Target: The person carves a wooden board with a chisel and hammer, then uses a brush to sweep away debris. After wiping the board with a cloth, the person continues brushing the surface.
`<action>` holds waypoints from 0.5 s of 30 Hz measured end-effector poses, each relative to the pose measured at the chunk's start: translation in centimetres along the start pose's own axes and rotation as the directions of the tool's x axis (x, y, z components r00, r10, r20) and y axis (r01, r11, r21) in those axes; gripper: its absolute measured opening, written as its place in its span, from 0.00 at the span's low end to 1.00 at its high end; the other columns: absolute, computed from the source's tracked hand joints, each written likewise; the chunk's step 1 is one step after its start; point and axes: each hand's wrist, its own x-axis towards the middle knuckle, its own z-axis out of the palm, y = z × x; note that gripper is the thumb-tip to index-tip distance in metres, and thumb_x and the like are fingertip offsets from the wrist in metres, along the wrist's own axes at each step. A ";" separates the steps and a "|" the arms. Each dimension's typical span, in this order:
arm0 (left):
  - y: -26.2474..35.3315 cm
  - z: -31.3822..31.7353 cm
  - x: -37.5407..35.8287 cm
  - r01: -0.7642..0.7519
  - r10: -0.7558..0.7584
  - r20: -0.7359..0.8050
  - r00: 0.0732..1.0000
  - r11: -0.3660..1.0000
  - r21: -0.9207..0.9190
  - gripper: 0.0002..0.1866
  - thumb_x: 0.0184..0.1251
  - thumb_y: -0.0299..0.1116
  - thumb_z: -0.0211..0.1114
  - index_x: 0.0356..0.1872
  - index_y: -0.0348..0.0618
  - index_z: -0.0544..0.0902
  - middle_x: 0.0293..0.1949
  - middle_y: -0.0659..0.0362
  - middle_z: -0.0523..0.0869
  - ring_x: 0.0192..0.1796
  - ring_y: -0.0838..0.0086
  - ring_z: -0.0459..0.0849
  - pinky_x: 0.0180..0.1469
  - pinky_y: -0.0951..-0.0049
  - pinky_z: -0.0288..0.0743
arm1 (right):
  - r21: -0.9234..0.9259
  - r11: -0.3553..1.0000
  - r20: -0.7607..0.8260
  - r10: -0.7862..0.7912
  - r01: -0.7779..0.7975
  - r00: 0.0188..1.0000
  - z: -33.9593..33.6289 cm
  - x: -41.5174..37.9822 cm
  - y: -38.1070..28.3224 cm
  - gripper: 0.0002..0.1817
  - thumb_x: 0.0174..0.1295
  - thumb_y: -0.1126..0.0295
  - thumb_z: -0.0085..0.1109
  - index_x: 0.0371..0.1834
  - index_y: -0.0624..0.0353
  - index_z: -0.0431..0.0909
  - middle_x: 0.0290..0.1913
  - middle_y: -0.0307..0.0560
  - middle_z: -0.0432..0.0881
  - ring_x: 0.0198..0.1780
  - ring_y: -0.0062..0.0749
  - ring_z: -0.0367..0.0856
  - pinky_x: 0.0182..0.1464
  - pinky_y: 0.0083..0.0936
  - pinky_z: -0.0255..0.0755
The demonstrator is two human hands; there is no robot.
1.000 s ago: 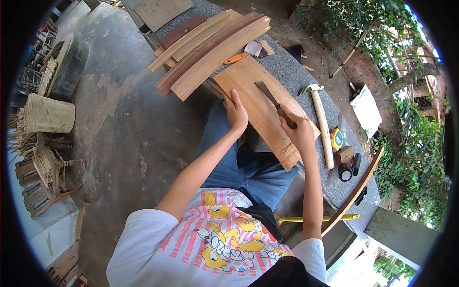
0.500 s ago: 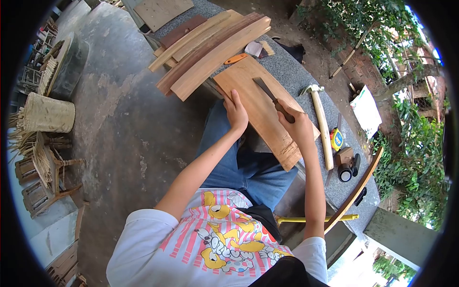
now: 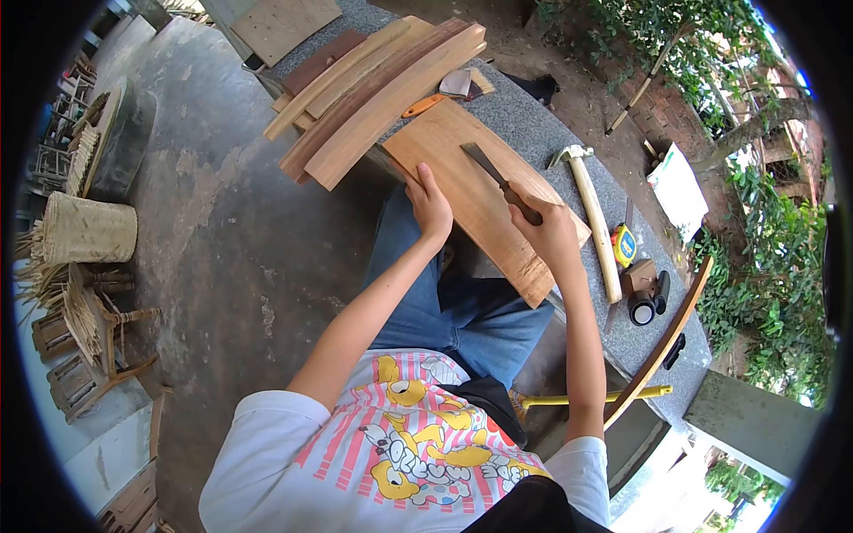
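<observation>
A curved wooden board (image 3: 462, 169) lies on the grey stone bench (image 3: 542, 124), partly overhanging my lap. My left hand (image 3: 430, 206) grips the board's near edge and steadies it. My right hand (image 3: 553, 231) is closed on the handle of a flat chisel (image 3: 484, 165), whose metal blade rests on the board's top face and points away from me.
Several curved wooden slats (image 3: 373, 89) are stacked at the bench's far end. A hammer (image 3: 591, 218), a tape measure (image 3: 624, 246), small dark items (image 3: 644, 298) and a long curved slat (image 3: 662, 342) lie to the right. A woven basket (image 3: 84, 229) and small stools stand left on the concrete floor.
My right hand has pushed the chisel a little forward along the board. The view has shifted slightly; my left hand keeps its hold on the board's edge.
</observation>
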 end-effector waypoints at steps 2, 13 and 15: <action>-0.2 0.1 0.1 -0.002 0.002 -0.029 1.000 1.000 0.012 0.42 0.76 0.65 0.34 0.79 0.52 0.33 0.62 0.33 0.67 0.60 0.45 0.75 0.62 0.56 0.71 | 0.114 0.992 -0.066 -0.041 0.048 0.997 -0.8 -0.9 -0.7 0.19 0.58 0.62 0.66 0.54 0.46 0.85 0.34 0.52 0.87 0.36 0.48 0.87 0.43 0.37 0.79; 0.5 -0.3 -0.2 0.030 -0.031 0.013 0.999 0.999 0.022 0.41 0.77 0.63 0.35 0.79 0.52 0.33 0.59 0.33 0.69 0.56 0.44 0.78 0.58 0.54 0.73 | -0.079 0.995 0.011 0.062 -0.061 0.998 0.8 1.7 -2.2 0.20 0.58 0.58 0.65 0.54 0.44 0.85 0.32 0.56 0.86 0.36 0.49 0.86 0.39 0.39 0.79; 0.3 -0.2 -0.1 0.026 -0.026 -0.002 1.000 0.999 0.035 0.41 0.77 0.63 0.35 0.79 0.52 0.33 0.59 0.33 0.69 0.56 0.44 0.78 0.58 0.54 0.73 | -0.036 0.999 -0.019 -0.015 0.014 1.000 0.6 1.2 -1.5 0.20 0.58 0.58 0.65 0.54 0.44 0.85 0.31 0.57 0.85 0.35 0.50 0.86 0.39 0.40 0.79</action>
